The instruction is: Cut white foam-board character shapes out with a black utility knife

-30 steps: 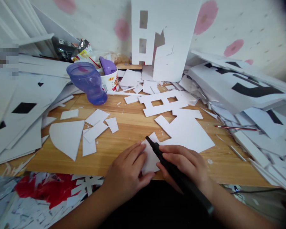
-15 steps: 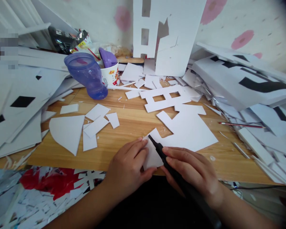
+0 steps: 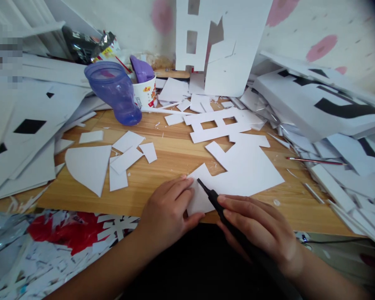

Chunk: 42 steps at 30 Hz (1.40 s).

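My left hand [image 3: 170,204] grips the near left corner of a white foam board piece [image 3: 253,166], with the fingers on top and the thumb at its near edge. Square notches are cut into this board, which lies at the table's front edge. In my right hand [image 3: 259,225] is a long black tool [image 3: 217,200] with a thin dark blade-like tip. That tip is over the board's near left part, just right of my left fingertips; whether it touches cannot be made out. Behind the board lies a white strip with rectangular windows [image 3: 218,125].
Loose white offcuts [image 3: 126,160] and a quarter-round piece [image 3: 89,166] lie to the left. A purple translucent cup [image 3: 112,91] stands behind them beside a paper tub [image 3: 146,93]. Stacked boards [image 3: 318,104] and a pencil [image 3: 315,161] are at right. An upright white panel [image 3: 228,71] stands behind.
The right hand and black tool have shifted slightly right, the tip drawing a little away from the left fingers. The left hand keeps its hold. The whole view has moved slightly.
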Motion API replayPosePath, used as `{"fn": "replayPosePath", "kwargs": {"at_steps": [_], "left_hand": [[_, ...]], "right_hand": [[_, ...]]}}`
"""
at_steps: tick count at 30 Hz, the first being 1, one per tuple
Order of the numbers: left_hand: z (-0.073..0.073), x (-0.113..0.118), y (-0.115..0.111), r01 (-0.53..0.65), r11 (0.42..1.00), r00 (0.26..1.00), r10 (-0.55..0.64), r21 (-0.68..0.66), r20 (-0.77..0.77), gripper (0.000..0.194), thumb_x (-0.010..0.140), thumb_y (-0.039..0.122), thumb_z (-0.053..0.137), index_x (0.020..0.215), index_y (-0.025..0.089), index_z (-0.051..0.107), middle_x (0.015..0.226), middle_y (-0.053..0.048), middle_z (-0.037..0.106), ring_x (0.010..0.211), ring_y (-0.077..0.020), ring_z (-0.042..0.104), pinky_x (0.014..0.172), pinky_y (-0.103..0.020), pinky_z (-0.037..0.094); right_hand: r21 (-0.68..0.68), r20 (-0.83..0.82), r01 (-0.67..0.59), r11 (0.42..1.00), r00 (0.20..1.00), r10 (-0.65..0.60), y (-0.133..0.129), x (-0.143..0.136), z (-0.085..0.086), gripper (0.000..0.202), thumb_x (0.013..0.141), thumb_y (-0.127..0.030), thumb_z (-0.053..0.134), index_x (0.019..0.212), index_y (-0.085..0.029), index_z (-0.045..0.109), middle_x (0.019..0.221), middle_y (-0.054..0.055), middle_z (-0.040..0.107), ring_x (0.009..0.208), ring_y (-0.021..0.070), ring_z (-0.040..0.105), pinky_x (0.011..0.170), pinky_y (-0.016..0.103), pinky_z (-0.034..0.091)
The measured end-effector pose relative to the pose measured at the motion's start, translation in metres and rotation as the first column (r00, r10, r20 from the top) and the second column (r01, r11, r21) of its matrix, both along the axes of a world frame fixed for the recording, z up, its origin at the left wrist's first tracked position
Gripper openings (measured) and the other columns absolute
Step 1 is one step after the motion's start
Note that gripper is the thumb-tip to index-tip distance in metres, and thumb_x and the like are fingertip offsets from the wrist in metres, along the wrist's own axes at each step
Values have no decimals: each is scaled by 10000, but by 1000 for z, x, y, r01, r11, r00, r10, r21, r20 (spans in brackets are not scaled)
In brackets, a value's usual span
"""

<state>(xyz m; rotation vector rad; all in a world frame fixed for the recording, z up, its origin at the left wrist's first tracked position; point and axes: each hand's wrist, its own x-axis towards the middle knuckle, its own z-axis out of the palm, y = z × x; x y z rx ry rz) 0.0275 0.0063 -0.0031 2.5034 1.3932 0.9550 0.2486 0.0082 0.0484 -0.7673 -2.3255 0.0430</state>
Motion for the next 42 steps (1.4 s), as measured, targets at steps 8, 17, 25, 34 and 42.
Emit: {"fn": "replayPosePath", "kwargs": {"at_steps": [8, 17, 25, 34, 42], "left_hand": [[1, 0, -1, 3, 1000, 1000, -3, 10, -11, 410, 740, 368, 774, 1014, 76, 686, 1150, -168, 693, 1087, -332, 645, 928, -488, 565], [1, -2, -2, 14, 1000, 999, -14, 3, -34, 367, 744, 347, 767, 996, 97, 679, 1170, -163, 685, 1106, -326, 638, 943, -486, 554], [2, -2, -1, 13, 1000, 998, -12, 18, -69, 372, 760, 340, 750, 1036, 105, 667, 1176, -172, 684, 1093, -321, 651, 919, -491, 568], [4, -3, -1, 27, 999, 993, -24, 33, -112, 351, 778, 357, 736, 1024, 119, 660, 1154, -175, 693, 1112, -319, 647, 924, -484, 571], [4, -2, -2, 16, 999, 996, -13, 32, -91, 357, 758, 351, 757, 1028, 140, 657, 1167, -162, 690, 1129, -310, 641, 939, -470, 565]], "right_hand": [[-7, 40, -24, 1000, 999, 24, -7, 13, -2, 172, 784, -97, 717, 945, -117, 658, 980, 118, 756, 937, 201, 725, 780, 290, 628], [-43, 107, -197, 979, 974, 200, 12, 38, 6, 173, 809, -111, 702, 969, -135, 644, 989, 106, 759, 971, 188, 721, 816, 266, 615], [-83, 127, -384, 920, 911, 392, 41, 48, 15, 59, 905, -130, 576, 920, -144, 632, 977, 115, 764, 982, 179, 721, 846, 262, 601], [-121, 108, -430, 895, 890, 443, 43, 76, 16, 138, 923, -111, 534, 1001, -165, 633, 999, 79, 761, 1002, 166, 713, 860, 239, 595], [-155, 101, -431, 889, 888, 448, 42, 87, 22, 201, 912, -96, 544, 1055, -202, 639, 1009, 63, 763, 1001, 163, 716, 883, 238, 585]]}}
